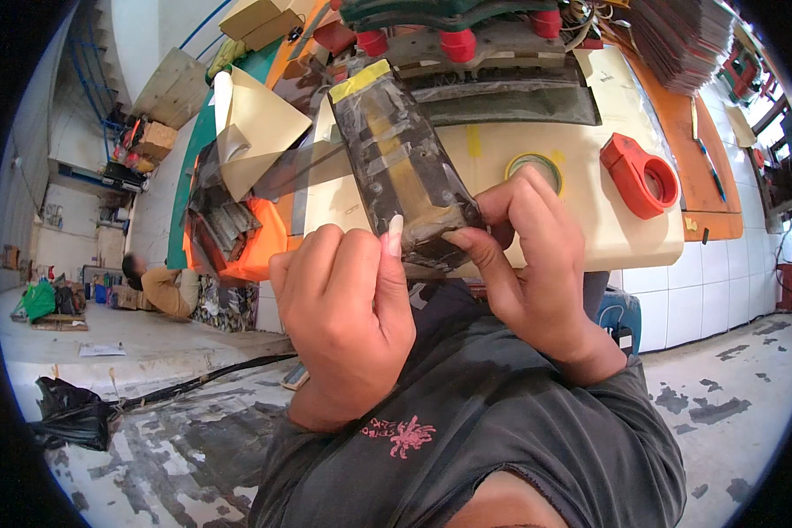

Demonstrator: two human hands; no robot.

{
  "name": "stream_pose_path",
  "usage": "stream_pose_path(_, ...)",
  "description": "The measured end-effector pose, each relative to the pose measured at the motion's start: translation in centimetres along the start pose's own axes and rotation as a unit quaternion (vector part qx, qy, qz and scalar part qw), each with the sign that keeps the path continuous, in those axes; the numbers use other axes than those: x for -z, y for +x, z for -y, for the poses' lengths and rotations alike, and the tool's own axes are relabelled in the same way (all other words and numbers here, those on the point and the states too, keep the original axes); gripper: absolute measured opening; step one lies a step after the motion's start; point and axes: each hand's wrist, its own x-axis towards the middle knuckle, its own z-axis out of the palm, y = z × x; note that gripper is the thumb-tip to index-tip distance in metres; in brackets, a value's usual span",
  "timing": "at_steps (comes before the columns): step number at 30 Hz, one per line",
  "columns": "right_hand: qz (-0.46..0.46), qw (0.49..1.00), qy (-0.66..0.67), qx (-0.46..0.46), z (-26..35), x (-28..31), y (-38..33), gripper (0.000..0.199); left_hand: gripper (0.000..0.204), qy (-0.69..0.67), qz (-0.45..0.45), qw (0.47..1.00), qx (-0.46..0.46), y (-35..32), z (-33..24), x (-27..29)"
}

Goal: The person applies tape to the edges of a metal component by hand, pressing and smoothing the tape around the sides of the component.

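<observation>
A long dark block [400, 163], wrapped in clear tape or film, slants away from me over the table's near edge. A yellow strip [361, 81] crosses its far end, and a brownish band runs along its top. My left hand [343, 304] is closed at the block's near left edge, its thumb against the wrapping and its fingers curled. On the near right corner my right hand [537, 251] pinches the block between thumb and fingers. Its fingertips are partly hidden behind the block's end.
A yellow tape roll [534, 161] and a red tape dispenser [641, 180] lie on the cream table sheet [629, 238]. Green racks with red feet [458, 46] stand behind. An orange container [268, 233] holds dark strips at left. Another person [169, 286] sits far left.
</observation>
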Motion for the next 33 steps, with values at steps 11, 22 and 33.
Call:
stream_pose_path(11, -0.022, 1.0, -0.011, -0.003, 0.5, -0.7, -0.2, 0.022, 0.023, 0.135, 0.026, 0.99, -0.037, 0.1, -0.3, 0.4)
stream_pose_path(22, -0.014, 0.999, -0.018, 0.026, 0.4, -1.9, -0.5, 0.022, 0.028, 0.05, -0.036, 0.998, 0.031, -1.0, 1.1, -0.6)
stream_pose_path(33, -0.009, 1.0, -0.019, 0.005, 1.0, -2.6, -0.5, 0.023, 0.029, 0.063, -0.057, 0.996, -0.006, -1.0, 2.0, -0.9)
